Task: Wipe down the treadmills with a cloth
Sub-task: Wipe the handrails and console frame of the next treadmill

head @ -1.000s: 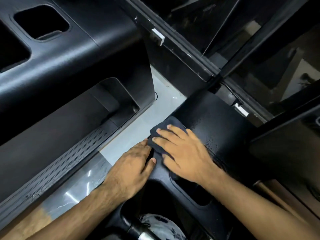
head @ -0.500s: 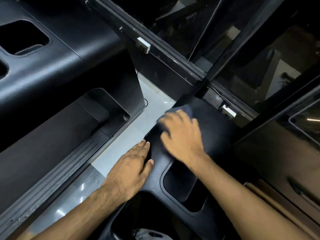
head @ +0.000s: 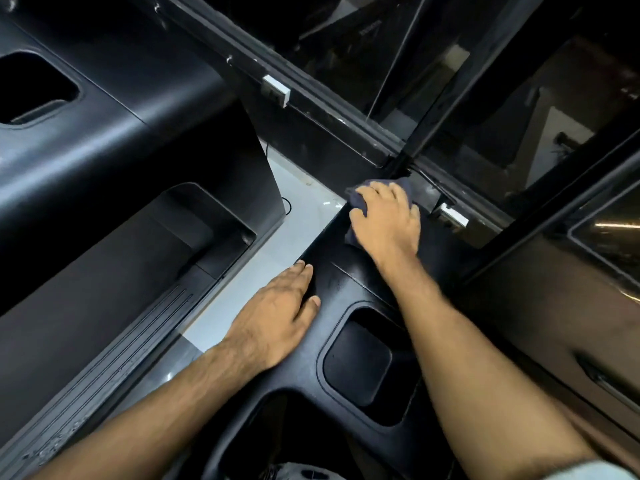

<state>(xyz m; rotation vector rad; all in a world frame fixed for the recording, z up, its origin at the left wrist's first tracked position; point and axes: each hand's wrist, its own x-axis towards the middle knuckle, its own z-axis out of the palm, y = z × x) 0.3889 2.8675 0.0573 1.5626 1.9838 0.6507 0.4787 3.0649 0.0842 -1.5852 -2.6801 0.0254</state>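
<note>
A black treadmill console [head: 349, 289] fills the lower middle, with a rectangular cup pocket [head: 360, 362] set into it. My right hand [head: 386, 220] presses a dark blue cloth [head: 356, 199] flat against the console's far end; most of the cloth is hidden under the palm and fingers. My left hand [head: 277, 317] rests flat on the console's left edge, fingers straight, thumb on top. It holds nothing.
A second black treadmill [head: 104, 140] stands to the left, its ribbed side rail [head: 114, 348] running along a strip of pale floor [head: 277, 233]. Dark glass panels in black frames [head: 346, 123] rise just beyond the cloth, with small white fittings [head: 277, 91] on them.
My right hand has slid the cloth away from me along the console, from beside the left hand to the far end near the glass frame. The left hand stays put.
</note>
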